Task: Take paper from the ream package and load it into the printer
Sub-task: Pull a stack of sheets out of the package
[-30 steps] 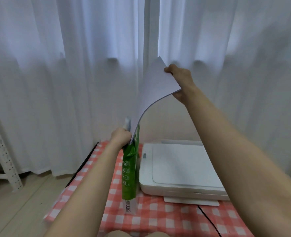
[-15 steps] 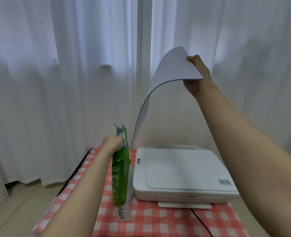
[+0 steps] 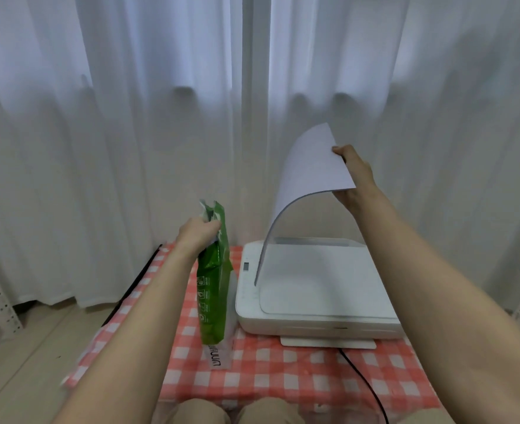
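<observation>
Setting: White curtains (image 3: 130,148) are hung behind a counter (image 3: 283,377) that is covered in a red-checked cloth.
Right hand: The right hand (image 3: 355,175) is clamped on the upper edge of the paper (image 3: 307,179).
Left hand: The left hand (image 3: 199,235) is closed round the crumpled top of the green ream package (image 3: 211,295), which is held upright on the counter.
Paper: It is arched, and its lower edge hangs over the left part of the printer (image 3: 313,289). Contact cannot be told.
Change: A second ago the lower end was at the package mouth. It is now drawn fully clear and carried down and across.
Meaning: Extraction is judged done, and only feeding into the printer is left.
</observation>
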The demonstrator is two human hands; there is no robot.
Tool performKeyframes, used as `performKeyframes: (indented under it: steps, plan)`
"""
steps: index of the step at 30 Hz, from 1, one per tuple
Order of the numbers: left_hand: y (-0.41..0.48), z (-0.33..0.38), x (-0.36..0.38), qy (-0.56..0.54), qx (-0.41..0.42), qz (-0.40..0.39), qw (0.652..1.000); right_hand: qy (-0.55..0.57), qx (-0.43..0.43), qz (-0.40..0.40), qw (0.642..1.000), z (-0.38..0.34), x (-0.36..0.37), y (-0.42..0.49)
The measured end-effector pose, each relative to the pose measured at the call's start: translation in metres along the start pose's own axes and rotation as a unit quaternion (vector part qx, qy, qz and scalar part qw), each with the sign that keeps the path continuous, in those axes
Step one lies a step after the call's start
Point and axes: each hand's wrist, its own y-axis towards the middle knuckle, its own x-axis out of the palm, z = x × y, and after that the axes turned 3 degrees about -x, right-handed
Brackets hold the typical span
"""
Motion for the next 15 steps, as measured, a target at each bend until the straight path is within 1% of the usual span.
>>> performKeyframes:
  steps: [3,6,13,15]
  plan:
    - [0.0,-0.002,0.001,-0.041,-0.015,0.017,0.999,-0.03,0.025,0.017,0.999,0.02,-0.029,-0.006]
    - [-0.002,-0.001,0.002,-0.061,-0.024,0.016,0.998,-0.081,0.054,0.04,0.994,0.038,-0.058,-0.01]
    - [-0.006,0.003,0.014,-0.014,-0.007,0.032,0.999,-0.089,0.086,0.099,0.987,0.048,-0.107,-0.01]
    - [-0.007,0.005,0.019,-0.008,0.0,0.035,0.999,-0.112,0.093,0.121,0.982,0.049,-0.118,-0.01]
